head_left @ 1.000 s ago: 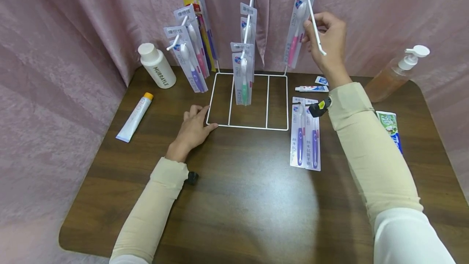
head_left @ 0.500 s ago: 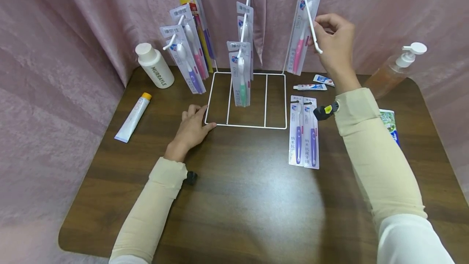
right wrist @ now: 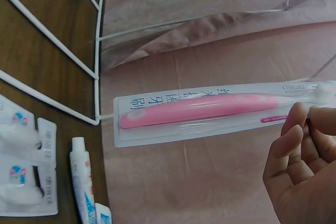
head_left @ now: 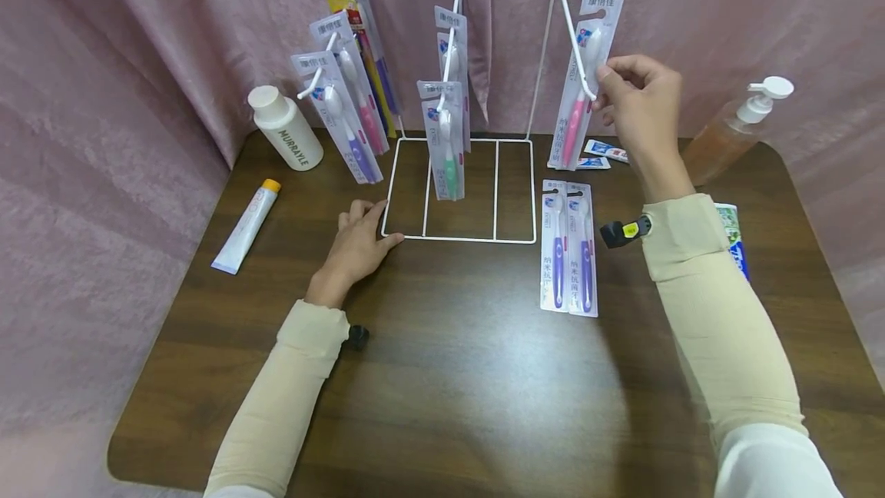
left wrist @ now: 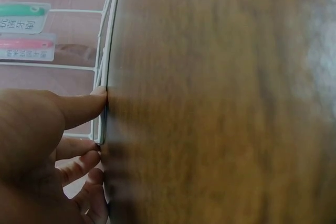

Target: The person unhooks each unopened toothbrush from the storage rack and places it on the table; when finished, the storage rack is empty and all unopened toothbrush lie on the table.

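At our right hand [head_left: 641, 102], thumb and forefinger pinch the right edge of a clear plastic and pale card toothbrush pack with a pink-handled brush [head_left: 575, 102], near the brush head, while the remaining fingers curl loosely behind. The pack hangs almost upright, slightly tilted, at the free end of the right-hand white wire prong [head_left: 570, 20]; the prong crosses in front of it, and the slot in the card's top lies to the right, so the wire does not seem threaded through. Our left hand [head_left: 355, 244] holds the near left corner of the white wire rack [head_left: 459, 239], thumb on the front bar and fingers bent about the side. To work well around that prong, we should pinch just the edge, leave the slot uncovered, hold the card square to the wire and move it gently, since a twist could snag the slot or bend the thin card. The left hand's hold matters too: the light frame could slide or tip if the prong is pulled. Just below the pack, two small toothpaste tubes [head_left: 607, 151] lie partly behind it, and nearer us two purple-handled toothbrush packs [head_left: 569, 248] lie side by side on the brown wooden table [head_left: 442, 390]; we would keep the pack's lower end and our sleeve from brushing them. Farther right stands an amber pump bottle [head_left: 726, 141].
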A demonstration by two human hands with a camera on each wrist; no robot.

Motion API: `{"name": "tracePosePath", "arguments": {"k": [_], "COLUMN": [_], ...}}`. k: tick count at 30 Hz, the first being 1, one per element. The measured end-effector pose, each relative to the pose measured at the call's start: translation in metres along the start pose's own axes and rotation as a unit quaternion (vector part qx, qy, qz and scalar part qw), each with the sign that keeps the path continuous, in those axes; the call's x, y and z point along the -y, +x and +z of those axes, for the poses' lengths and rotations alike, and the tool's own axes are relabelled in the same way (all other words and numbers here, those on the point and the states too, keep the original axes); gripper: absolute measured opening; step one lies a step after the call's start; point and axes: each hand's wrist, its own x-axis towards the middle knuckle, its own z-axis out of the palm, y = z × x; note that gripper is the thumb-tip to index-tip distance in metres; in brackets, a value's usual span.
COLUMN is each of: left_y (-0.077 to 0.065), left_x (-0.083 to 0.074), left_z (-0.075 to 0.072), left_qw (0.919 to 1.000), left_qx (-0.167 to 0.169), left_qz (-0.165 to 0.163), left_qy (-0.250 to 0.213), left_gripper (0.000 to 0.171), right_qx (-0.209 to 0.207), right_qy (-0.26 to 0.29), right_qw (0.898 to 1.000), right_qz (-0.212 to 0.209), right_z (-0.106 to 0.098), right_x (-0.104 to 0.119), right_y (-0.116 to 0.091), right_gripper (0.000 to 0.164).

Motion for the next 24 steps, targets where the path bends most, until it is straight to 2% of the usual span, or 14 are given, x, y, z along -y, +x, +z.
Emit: {"name": "tracePosePath", "arguments": {"k": [3,8,11,13,18,22,24], "left_y": [0.0,0.001,0.001,0.001,0.001,0.004,0.004], "left_x": [0.001,0.002,0.002,0.002,0.003,0.007,0.008], "left_z": [0.001,0.002,0.002,0.002,0.002,0.005,0.006], "left_qw": [1.0,1.0,1.0,1.0,0.9999,0.9999,0.9998], "left_qx": [0.001,0.0,0.0,0.001,0.004,-0.004,-0.007], "left_qz": [-0.001,-0.002,-0.002,-0.002,-0.001,0.006,0.007], "left_qy": [-0.002,-0.004,-0.005,-0.006,-0.01,-0.012,-0.017], "left_gripper": [0.081,0.081,0.08,0.08,0.081,0.08,0.081], "right_qx": [-0.001,-0.019,-0.035,-0.04,-0.023,0.001,0.009], "right_qy": [0.013,-0.007,-0.037,-0.074,-0.191,-0.234,-0.241], "right_qw": [1.0,1.0,0.998,0.994,0.97,0.952,0.947], "right_qz": [0.008,0.021,0.039,0.063,0.15,0.2,0.213], "right_z": [-0.006,-0.017,-0.026,-0.034,-0.053,-0.063,-0.066], "right_x": [-0.005,-0.016,-0.024,-0.03,-0.049,-0.067,-0.075], "right_y": [-0.008,-0.021,-0.03,-0.038,-0.059,-0.072,-0.076], "right_gripper": [0.009,0.012,0.009,0.014,0.046,0.053,0.055]}}
